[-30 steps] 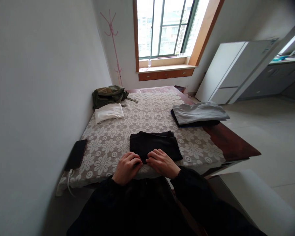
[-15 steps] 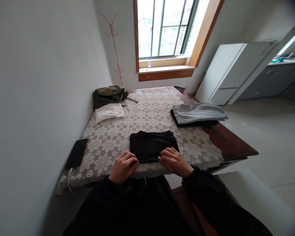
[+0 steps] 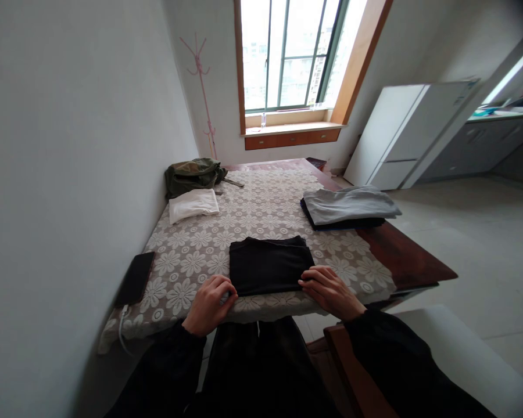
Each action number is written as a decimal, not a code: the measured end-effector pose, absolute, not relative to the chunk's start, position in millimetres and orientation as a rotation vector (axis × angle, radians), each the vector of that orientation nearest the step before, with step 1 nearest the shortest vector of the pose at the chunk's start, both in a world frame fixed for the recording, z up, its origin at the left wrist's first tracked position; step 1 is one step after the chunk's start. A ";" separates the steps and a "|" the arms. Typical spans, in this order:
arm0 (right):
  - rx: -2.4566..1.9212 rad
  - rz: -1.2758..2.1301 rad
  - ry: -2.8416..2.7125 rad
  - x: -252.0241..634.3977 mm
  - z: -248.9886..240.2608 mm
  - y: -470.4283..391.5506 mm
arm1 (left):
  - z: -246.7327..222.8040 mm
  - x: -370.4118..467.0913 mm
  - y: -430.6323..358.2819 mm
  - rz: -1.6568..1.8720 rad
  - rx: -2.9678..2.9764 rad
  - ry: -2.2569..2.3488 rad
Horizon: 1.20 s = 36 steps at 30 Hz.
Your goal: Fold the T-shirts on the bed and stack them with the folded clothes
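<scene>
A folded black garment [image 3: 270,267] lies flat on the lace tablecloth [image 3: 244,223] near the table's front edge. Its near edge is straight, and its far edge shows uneven layers. My left hand [image 3: 211,305] pinches the near left corner, thumb and fingers together. At the near right corner, my right hand [image 3: 331,291] has its fingers curled and closed on the cloth. Both hands rest low at the table edge, and the fingertips partly hide the corners.
To the right lies a stack of folded clothes [image 3: 348,206], grey on top. At left are a white folded cloth [image 3: 194,204], a green backpack [image 3: 194,176] and a plugged-in phone [image 3: 136,278] by the wall. A wooden chair [image 3: 353,360] stands at my right.
My right hand has slid right along the near edge to the garment's right corner. My left hand has shifted slightly left and stays at the left corner.
</scene>
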State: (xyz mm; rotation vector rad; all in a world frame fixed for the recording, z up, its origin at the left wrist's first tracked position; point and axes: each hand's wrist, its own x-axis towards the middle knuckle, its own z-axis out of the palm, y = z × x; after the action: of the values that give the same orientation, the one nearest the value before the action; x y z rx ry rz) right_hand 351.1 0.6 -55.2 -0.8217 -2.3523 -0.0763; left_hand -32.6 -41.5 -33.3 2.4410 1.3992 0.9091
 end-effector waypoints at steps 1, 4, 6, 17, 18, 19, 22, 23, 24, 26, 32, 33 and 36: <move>-0.828 -0.077 -2.349 353.1 -56.7 -0.2 | -33.5 -34.7 -41.5 0.900 2.433 1.435; -0.870 -0.101 -2.318 352.6 -59.5 -7.8 | -36.3 -37.6 -36.8 0.944 2.350 1.679; -0.911 -0.111 -2.243 344.8 -60.8 -20.5 | -38.9 -35.2 -30.4 0.987 2.275 1.849; -1.089 0.484 -1.778 180.7 -152.9 -152.9 | -35.2 -21.1 9.2 0.907 1.820 1.757; -1.092 0.484 -1.752 168.9 -166.6 -158.7 | -34.3 -23.1 11.4 0.925 1.728 1.670; -1.075 0.505 -1.726 160.5 -178.1 -162.9 | -33.1 -25.1 12.9 0.939 1.636 1.584; -1.034 0.682 -1.775 155.1 -192.6 -166.9 | -28.4 -30.4 14.2 0.946 1.369 1.371; -1.047 0.773 -1.799 158.6 -191.1 -166.1 | -26.4 -31.8 13.9 0.945 1.286 1.314; -1.071 0.866 -1.809 163.4 -187.5 -164.8 | -24.2 -33.0 13.5 0.943 1.210 1.263; -1.111 1.040 -1.794 173.6 -179.0 -161.6 | -19.7 -34.4 12.7 0.917 1.091 1.169; -1.140 1.231 -1.689 181.6 -178.8 -159.6 | -9.1 -27.4 14.4 0.800 1.092 1.100; -1.130 1.249 -1.690 180.3 -179.4 -159.9 | -9.1 -25.5 14.8 0.796 1.109 1.123; -1.076 1.303 -1.677 175.2 -173.5 -159.1 | -13.4 -20.4 15.3 0.814 1.167 1.216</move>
State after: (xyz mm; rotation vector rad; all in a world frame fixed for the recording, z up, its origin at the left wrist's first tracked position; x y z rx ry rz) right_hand 175.2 -159.1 -173.5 -1.0762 -1.6771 1.3028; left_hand -20.4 15.3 -13.4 1.1671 1.2165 0.8141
